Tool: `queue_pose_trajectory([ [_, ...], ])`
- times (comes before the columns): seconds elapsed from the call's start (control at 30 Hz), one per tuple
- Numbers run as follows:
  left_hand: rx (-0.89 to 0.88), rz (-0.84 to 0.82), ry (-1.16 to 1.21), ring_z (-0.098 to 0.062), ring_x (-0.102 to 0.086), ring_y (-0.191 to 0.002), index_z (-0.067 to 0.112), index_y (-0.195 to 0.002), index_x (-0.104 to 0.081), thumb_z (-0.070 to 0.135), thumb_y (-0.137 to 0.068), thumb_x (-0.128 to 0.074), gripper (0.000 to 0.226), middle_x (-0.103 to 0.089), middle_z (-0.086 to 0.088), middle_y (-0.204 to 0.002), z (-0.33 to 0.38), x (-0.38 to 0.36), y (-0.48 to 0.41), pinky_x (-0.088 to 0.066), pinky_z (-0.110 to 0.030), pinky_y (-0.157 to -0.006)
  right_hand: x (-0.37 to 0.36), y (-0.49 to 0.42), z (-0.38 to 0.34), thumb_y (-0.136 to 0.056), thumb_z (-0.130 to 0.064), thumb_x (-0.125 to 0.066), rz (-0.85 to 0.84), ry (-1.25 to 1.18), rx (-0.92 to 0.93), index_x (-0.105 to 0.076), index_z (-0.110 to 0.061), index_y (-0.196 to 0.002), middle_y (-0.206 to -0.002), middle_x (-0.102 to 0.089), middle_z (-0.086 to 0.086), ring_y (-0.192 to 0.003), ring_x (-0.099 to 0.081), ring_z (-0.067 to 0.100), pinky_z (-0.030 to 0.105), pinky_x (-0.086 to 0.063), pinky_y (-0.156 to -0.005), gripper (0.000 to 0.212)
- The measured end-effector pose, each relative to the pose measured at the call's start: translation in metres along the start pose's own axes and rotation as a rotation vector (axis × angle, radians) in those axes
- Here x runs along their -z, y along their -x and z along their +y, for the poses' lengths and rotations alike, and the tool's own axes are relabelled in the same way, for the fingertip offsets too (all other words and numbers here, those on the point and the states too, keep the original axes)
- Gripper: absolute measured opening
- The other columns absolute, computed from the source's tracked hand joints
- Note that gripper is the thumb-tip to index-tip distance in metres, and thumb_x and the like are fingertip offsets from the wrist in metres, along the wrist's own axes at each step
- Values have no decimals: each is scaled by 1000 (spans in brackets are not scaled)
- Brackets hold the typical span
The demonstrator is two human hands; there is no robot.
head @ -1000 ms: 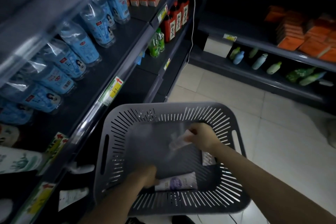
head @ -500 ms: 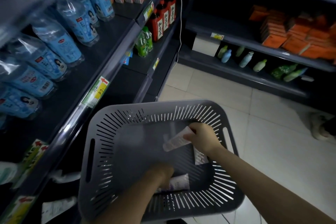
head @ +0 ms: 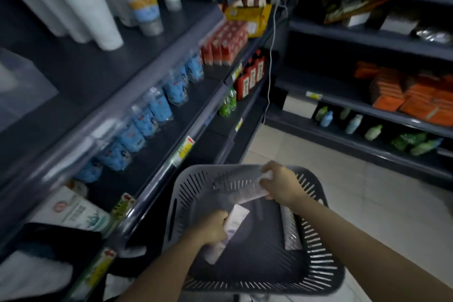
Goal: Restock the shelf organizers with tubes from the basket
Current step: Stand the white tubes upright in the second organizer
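Observation:
A grey slotted basket (head: 191,193) sits low in front of me beside the shelving. My right hand (head: 279,184) is shut on a pale tube (head: 250,192), held above the basket's far side. My left hand (head: 210,229) grips a white and purple tube (head: 231,227) lifted off the basket floor. A third tube (head: 290,233) lies inside along the right wall. White tubes (head: 98,14) stand on the top left shelf, next to a clear organizer (head: 22,86). More tubes (head: 78,211) lie on the lower left shelf.
Blue-labelled bottles (head: 157,110) line the middle left shelf, with red cartons (head: 225,44) and dark bottles (head: 250,76) further along. A shelf unit (head: 367,95) to the right holds orange packs and small bottles. Tiled floor (head: 318,159) lies between the units.
The view has tilted up, showing the top shelf. My right hand has risen with its tube. My left hand has taken the purple tube and lifted it.

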State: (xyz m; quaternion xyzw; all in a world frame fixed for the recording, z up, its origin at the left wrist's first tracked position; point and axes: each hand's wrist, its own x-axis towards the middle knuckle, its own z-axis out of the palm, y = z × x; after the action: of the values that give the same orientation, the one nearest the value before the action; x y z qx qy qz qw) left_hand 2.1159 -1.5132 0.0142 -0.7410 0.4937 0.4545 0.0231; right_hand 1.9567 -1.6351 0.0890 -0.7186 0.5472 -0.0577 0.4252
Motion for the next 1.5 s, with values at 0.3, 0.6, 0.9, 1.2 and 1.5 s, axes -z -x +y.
queue_pose_trajectory([
  [0.3, -98, 290, 304, -13, -61, -91, 9, -111, -63, -1, -70, -70, 43, -67, 0, -99, 13, 88, 88, -49, -25, -72, 51, 39, -110, -88, -6, -49, -28, -273, 107, -67, -7, -84, -81, -64, 6, -63, -70, 26, 35, -59, -57, 19],
  [0.6, -245, 812, 510, -12, -68, -84, 17, -89, -69, 18, -72, -77, 19, -73, 0, -89, 16, 186, 198, -58, -35, -73, 97, 81, -226, -92, -9, -56, -133, -783, 349, -66, 0, -96, -88, -65, 17, -77, -66, 27, 27, -58, -58, 14],
  [0.9, -128, 1374, 426, -15, -63, -75, 14, -91, -62, 13, -70, -78, 27, -67, 0, -84, -18, 254, 321, -48, -28, -61, 50, 93, -325, -91, -8, -57, -314, -937, 503, -60, 4, -94, -99, -64, 24, -90, -67, 33, 33, -59, -71, 13],
  [1.2, 70, 1436, 131, -13, -64, -80, 16, -86, -63, 17, -69, -78, 23, -66, 3, -85, -72, 303, 384, -52, -28, -66, 9, 102, -403, -90, -15, -61, -570, -875, 579, -60, 0, -88, -80, -68, 17, -79, -70, 28, 29, -58, -67, 15],
  [1.5, 194, 1281, 87, -13, -66, -77, 18, -87, -65, 20, -71, -75, 20, -69, 1, -86, -96, 324, 371, -58, -39, -73, -28, 95, -440, -77, -10, -75, -636, -458, 591, -59, 9, -98, -94, -69, 28, -87, -69, 35, 35, -60, -77, 33],
])
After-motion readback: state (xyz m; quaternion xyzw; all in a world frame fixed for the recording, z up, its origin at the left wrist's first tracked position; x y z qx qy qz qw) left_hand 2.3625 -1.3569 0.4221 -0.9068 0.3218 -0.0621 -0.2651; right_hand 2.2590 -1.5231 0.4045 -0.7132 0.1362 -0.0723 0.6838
